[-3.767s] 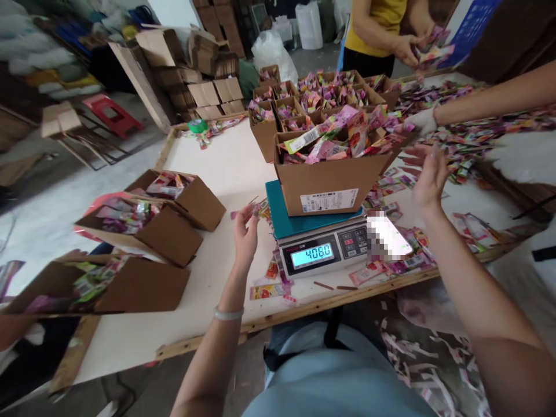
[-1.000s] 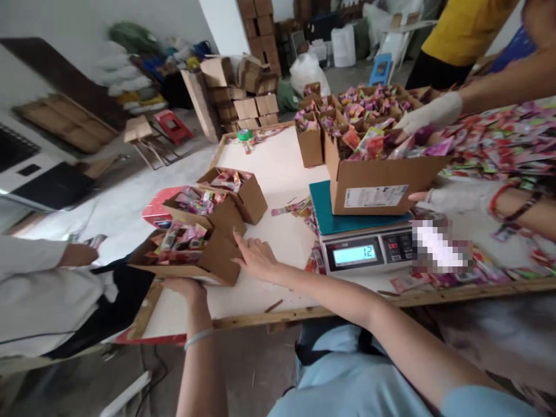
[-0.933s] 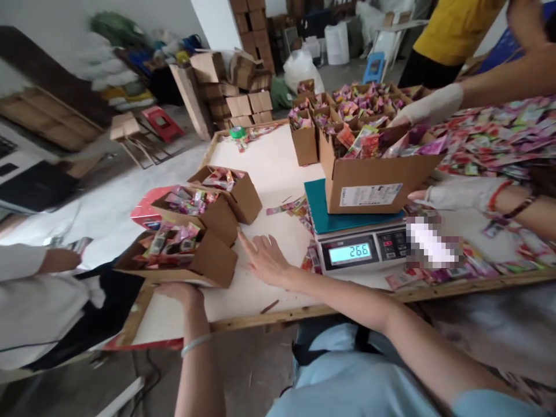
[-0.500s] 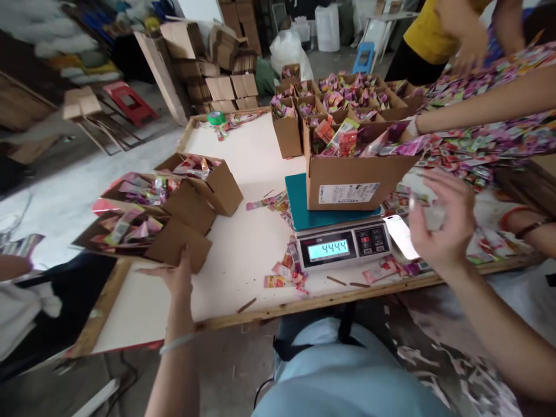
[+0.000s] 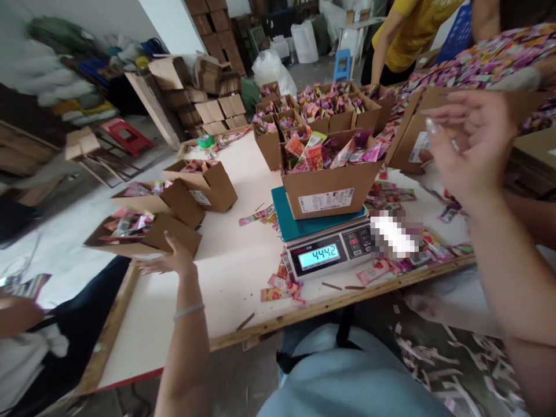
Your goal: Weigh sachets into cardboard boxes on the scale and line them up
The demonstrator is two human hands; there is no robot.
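Pale and wood-edged, the counter (image 5: 234, 266) crosses a cluttered workroom with cardboard stacked at the far left. At its left end, the nearest carton (image 5: 174, 231) holds small packets and seems to jut past the counter's edge. Against its near side rests the left hand (image 5: 171, 259), fingers spread; whether they reach underneath I cannot tell. Steadying this carton looks like the step in hand: a palm well under the base and a second hand on the opposite wall would probably keep it level and the loose packets inside. Two more filled cartons (image 5: 212, 188) stand just beyond it. To the right, a fuller carton (image 5: 328, 191) sits on the scale (image 5: 321, 255), its display lit; it is best left unbumped. Farther right, the right hand (image 5: 473, 139) is raised, fingers loosely parted and grasping nothing, before another carton (image 5: 405, 139); whether they touch is unclear.
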